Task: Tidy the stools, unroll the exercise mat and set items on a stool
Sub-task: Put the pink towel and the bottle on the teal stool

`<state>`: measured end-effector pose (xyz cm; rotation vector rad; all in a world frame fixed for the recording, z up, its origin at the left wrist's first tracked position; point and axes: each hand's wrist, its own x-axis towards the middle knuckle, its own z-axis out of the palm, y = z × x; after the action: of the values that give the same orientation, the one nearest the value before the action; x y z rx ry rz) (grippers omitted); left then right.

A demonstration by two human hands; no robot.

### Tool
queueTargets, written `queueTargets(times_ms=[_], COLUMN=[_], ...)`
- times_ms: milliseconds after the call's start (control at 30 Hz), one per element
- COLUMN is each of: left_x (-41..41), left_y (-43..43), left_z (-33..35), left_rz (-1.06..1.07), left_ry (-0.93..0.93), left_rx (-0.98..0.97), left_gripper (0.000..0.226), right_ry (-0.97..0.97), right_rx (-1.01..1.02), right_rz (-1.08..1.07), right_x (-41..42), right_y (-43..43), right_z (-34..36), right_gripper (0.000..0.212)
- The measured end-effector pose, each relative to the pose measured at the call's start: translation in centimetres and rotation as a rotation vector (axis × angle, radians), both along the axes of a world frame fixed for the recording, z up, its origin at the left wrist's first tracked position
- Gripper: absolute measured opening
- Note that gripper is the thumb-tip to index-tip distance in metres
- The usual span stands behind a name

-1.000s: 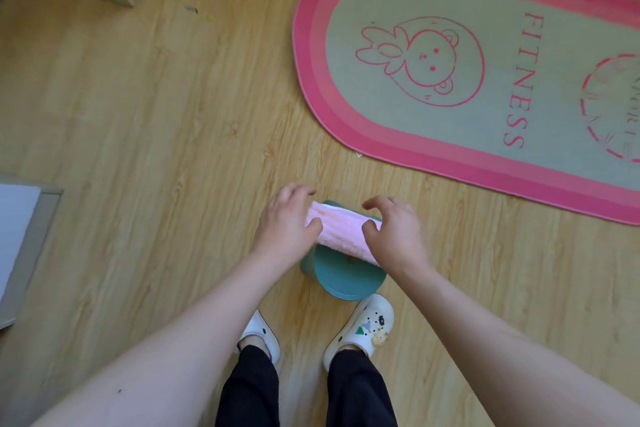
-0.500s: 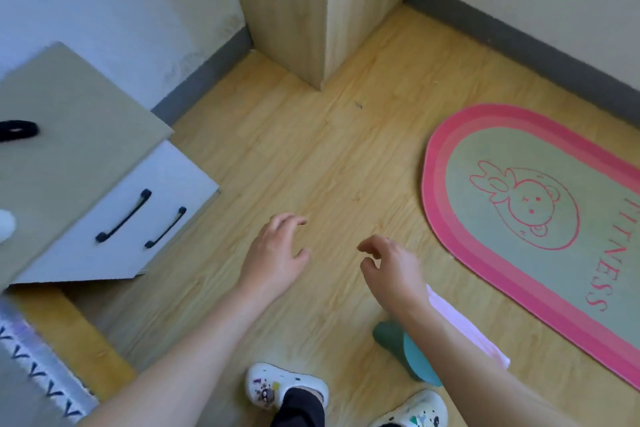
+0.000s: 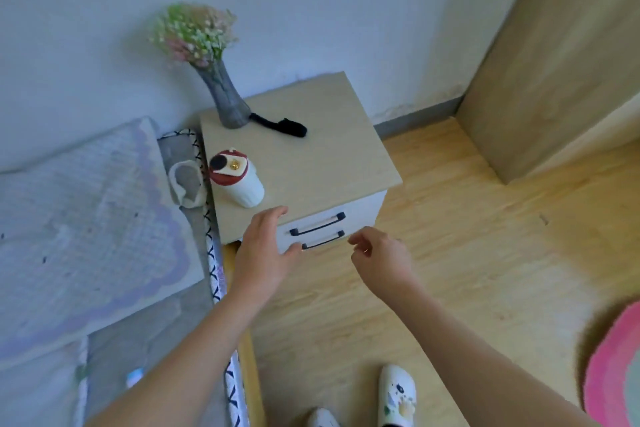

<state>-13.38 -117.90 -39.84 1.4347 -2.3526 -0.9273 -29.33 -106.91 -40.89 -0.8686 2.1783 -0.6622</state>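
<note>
Fetching things for the stool: both grips bare at the front edge of the bedside worktop (image 3: 329, 149).

From where I stand this looks like the item-gathering step. A pink edge of the exercise mat (image 3: 616, 367) already lies flat on the floor, well off to the right of the worktop, and no stool is in view. The left grip (image 3: 263, 253) hovers at the worktop's front edge, fingers spread and holding nothing. The right grip (image 3: 381, 260) hangs in front of the drawers, loosely curled and empty. The white bottle with the red lid (image 3: 239, 180) stands upright at the worktop's front left corner, just beyond the left grip's fingertips and not touched. The next move is probably to close the left grip round its body and lift it straight up. A vase of flowers (image 3: 225, 97) and a black strap (image 3: 280, 126) sit toward the worktop's back.
</note>
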Motion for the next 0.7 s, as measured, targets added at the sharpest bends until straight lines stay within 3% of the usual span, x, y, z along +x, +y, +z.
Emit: queueTargets(times_ms=[233,500,700], left_x=[4.2,0.5,-1.7], left_y=[-7.1,-14.3,-15.4], left_z=[-2.3,-5.9,-8.3], left_rz=[0.386,0.533,0.698], left_ry=[0.097,0.243,0.301], left_rx=[0.163,0.167,0.057], left_gripper=[0.071,0.112,0.101], right_ry=[-0.070,-0.094,-0.104], right_rx=[0.028,0.080,0.137], right_rz=[0.227,0.382,0.430], right_x=[2.0,-0.2,-1.6], right_y=[-12.1,-21.3,-24.0], right_z=[-1.4,-3.8,-6.2], right_gripper=[0.037,0.054,0.058])
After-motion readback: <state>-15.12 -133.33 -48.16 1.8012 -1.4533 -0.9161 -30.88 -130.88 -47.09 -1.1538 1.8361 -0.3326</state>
